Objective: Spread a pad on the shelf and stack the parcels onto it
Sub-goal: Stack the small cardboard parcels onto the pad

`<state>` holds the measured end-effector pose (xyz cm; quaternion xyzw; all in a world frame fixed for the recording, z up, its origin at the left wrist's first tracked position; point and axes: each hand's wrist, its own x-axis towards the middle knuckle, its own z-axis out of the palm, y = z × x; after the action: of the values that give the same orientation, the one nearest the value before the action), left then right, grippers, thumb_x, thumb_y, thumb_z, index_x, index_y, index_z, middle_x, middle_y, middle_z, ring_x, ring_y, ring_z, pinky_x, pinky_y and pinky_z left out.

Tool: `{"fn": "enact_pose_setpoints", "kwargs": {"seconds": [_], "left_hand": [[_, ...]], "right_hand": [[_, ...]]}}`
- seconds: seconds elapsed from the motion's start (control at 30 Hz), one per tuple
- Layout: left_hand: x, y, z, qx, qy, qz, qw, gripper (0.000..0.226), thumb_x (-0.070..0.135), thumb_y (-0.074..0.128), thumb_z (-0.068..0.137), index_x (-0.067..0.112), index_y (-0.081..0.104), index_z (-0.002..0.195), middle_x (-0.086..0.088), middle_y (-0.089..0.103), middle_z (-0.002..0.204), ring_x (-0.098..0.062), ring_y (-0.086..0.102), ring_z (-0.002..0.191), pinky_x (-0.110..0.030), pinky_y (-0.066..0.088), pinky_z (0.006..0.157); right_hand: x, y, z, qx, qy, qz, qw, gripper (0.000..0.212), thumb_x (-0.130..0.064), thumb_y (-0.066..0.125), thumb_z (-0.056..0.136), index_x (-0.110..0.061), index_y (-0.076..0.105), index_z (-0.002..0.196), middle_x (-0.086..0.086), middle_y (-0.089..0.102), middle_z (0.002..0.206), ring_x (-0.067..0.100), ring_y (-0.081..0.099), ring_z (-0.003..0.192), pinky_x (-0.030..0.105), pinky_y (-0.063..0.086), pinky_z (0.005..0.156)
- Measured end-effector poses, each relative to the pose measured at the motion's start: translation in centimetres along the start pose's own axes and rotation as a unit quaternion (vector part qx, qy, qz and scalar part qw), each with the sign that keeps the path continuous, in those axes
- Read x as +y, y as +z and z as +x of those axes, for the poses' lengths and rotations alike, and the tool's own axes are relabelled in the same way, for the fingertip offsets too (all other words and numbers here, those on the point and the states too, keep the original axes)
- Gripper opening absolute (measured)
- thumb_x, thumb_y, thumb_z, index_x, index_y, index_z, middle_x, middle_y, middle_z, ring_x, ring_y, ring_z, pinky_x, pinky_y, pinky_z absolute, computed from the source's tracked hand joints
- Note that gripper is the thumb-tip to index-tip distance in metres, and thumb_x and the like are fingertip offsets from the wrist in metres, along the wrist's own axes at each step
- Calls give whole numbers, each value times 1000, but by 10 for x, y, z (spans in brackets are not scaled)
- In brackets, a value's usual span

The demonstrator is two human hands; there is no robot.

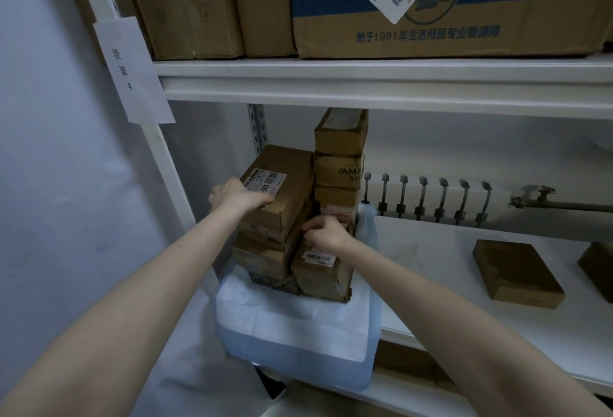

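A white and blue pad (292,327) lies on the left end of the white shelf (431,284), its front edge hanging over the shelf lip. Brown cardboard parcels stand stacked on it. My left hand (237,196) grips the near left corner of the top parcel (282,191) of the front left stack. My right hand (326,234) is closed on the top edge of a low labelled parcel (323,270) at the front right. Behind, a taller stack (340,164) of three parcels rises nearly to the shelf above.
Two loose brown parcels (517,272) (597,269) lie on the shelf to the right. A white radiator (428,199) with a pipe runs behind. The upper shelf (365,78) holds large cartons. A paper label (132,71) hangs on the left upright.
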<state>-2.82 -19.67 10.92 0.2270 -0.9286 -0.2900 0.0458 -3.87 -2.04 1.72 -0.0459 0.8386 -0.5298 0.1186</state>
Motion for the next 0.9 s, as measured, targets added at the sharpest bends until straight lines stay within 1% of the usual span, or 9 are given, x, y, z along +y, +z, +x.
{"fn": "enact_pose_setpoints", "kwargs": {"seconds": [0.1,0.2,0.3,0.37,0.47,0.57,0.63,0.77,0.9], "left_hand": [[12,1,-15,82,60,32,994,67,39,69,75,13,44,133,-17,43,132,-35,36,126,-43,42,97],[29,6,-29,110,169,9,979,50,28,63,81,13,53,127,-14,51,127,-32,43,122,-39,42,95],[52,20,-47,63,257,-56,963,29,19,63,81,16,63,110,-4,62,114,-21,56,107,-28,45,81],[68,33,-64,19,290,-75,954,24,17,63,81,17,66,104,0,64,107,-15,57,98,-24,41,76],[87,60,-82,-46,309,-89,946,23,16,63,82,17,65,105,1,64,107,-11,54,93,-22,40,75],[107,94,-98,-96,329,-90,935,27,15,63,83,17,65,109,-2,64,111,-14,59,100,-23,44,77],[118,116,-110,-130,338,-89,928,28,15,63,84,16,64,112,-2,64,112,-17,59,104,-23,45,79],[142,165,-131,-192,343,-68,917,30,17,63,82,17,63,113,0,60,106,-19,59,103,-22,43,76],[169,217,-144,-245,326,-49,912,28,21,64,84,17,60,111,-4,60,111,-18,57,97,-23,44,71]], "right_hand": [[1,-9,-1,-4,-2,-5,1000,23,-4,53,92,-4,63,113,16,65,101,27,65,99,30,53,81],[4,-17,-3,3,-2,-8,1000,19,-6,54,92,-8,64,108,11,64,101,23,64,97,31,54,85],[13,-29,-9,22,-1,-10,1000,14,-5,55,91,-10,65,99,12,64,107,27,63,104,40,53,93],[22,-39,-16,42,3,-8,999,12,-2,56,89,-6,66,94,16,65,107,29,63,103,44,54,92],[39,-59,-29,79,27,-10,996,19,0,54,87,7,68,99,17,67,97,26,64,92,31,54,75],[61,-86,-49,121,61,-12,991,23,-4,54,89,3,68,105,14,66,97,20,62,87,18,44,57],[81,-104,-58,151,82,-3,985,19,-10,55,92,-2,68,103,10,65,91,20,63,84,16,41,53],[125,-144,-78,223,115,-40,967,23,-24,54,95,-6,65,84,12,68,82,29,66,86,31,50,67],[173,-194,-96,273,160,-95,944,14,-17,55,92,-7,63,99,12,66,96,25,63,86,38,56,80]]}}
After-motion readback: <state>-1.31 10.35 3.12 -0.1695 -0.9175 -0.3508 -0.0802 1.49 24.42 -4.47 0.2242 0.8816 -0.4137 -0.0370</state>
